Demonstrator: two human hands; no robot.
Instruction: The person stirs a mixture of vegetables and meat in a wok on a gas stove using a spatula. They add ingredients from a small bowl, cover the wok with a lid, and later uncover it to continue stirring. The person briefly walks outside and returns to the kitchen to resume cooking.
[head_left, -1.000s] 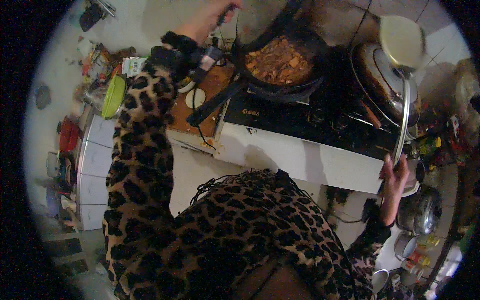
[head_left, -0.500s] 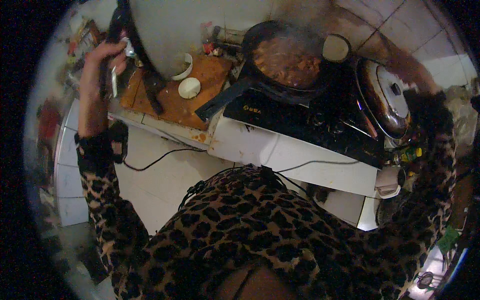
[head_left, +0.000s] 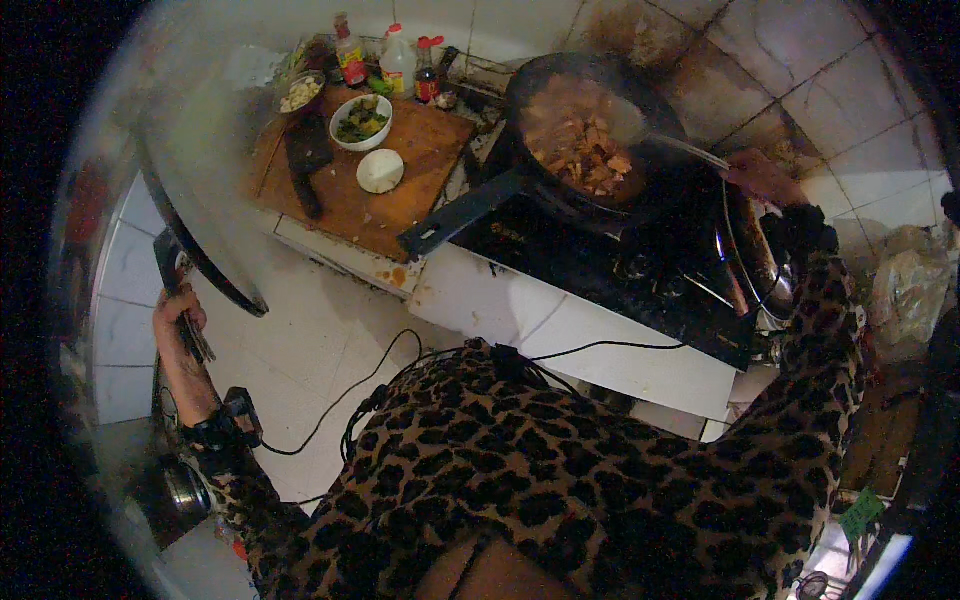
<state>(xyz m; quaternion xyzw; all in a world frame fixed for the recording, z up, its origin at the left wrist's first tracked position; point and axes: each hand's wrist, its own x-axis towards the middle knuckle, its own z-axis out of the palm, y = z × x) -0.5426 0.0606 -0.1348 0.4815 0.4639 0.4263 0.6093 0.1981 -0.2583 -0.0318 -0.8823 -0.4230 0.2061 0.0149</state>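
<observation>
Out to the left, my left hand [head_left: 180,312] is closed on the handle of a large, steamed-up glass lid [head_left: 205,262] with a dark rim, tilted on edge. My right hand [head_left: 765,180] grips the metal handle of a ladle [head_left: 692,152]. The ladle's head reaches into a black frying pan [head_left: 530,172] and is hard to make out in the steam. Browned chunks of food [head_left: 597,160] in sauce fill the pan, which sits on a black cooktop [head_left: 600,255]. Its dark handle [head_left: 460,213] points toward the front left.
On the wooden cutting board [head_left: 425,140] are a cleaver [head_left: 306,160], a white bowl of chopped greens [head_left: 362,122] and a small white bowl [head_left: 380,172]. Sauce bottles [head_left: 397,62] stand behind. Another lid [head_left: 750,245] leans right of the cooktop. Cables [head_left: 330,425] hang in front of me.
My left hand has swung the lid down and leftward, away from over the board. My right hand has come forward into view, and the ladle has moved from the pan's rim into it.
</observation>
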